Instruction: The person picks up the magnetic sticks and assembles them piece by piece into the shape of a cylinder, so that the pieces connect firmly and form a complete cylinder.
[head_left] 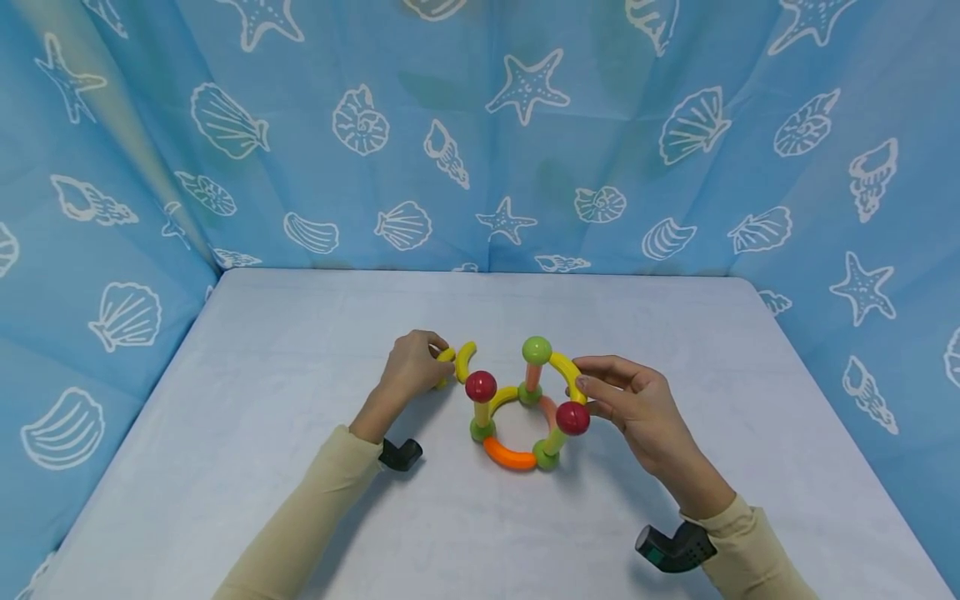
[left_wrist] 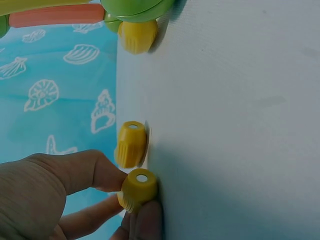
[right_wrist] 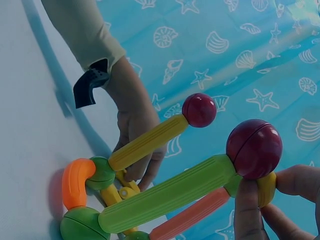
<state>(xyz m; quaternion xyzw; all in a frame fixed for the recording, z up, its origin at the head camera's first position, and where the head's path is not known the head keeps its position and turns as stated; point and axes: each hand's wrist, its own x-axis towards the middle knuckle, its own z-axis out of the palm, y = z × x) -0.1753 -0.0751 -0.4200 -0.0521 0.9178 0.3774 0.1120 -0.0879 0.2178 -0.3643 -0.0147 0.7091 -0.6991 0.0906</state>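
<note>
A magnetic ball-and-rod frame (head_left: pixel 510 455) stands on the table, with green balls and orange, yellow and pink curved rods in its base ring. Its three upright rods carry a green ball (head_left: pixel 537 350), a red ball (head_left: pixel 481 386) and a second red ball (right_wrist: pixel 254 149). At the top right, my right hand (head_left: pixel 637 408) pinches a yellow curved rod (head_left: pixel 567 375) that spans from the green ball to the nearer red one. My left hand (head_left: pixel 409 367), left of the frame, pinches another yellow curved rod (left_wrist: pixel 140 186) low at the table. A loose yellow curved rod (head_left: pixel 465 362) lies beside those fingers.
A white cloth covers the table (head_left: pixel 315 325). Blue curtains (head_left: pixel 450 167) with white shell and starfish prints hang behind it and at both sides. Each wrist wears a black camera mount (head_left: pixel 401 455).
</note>
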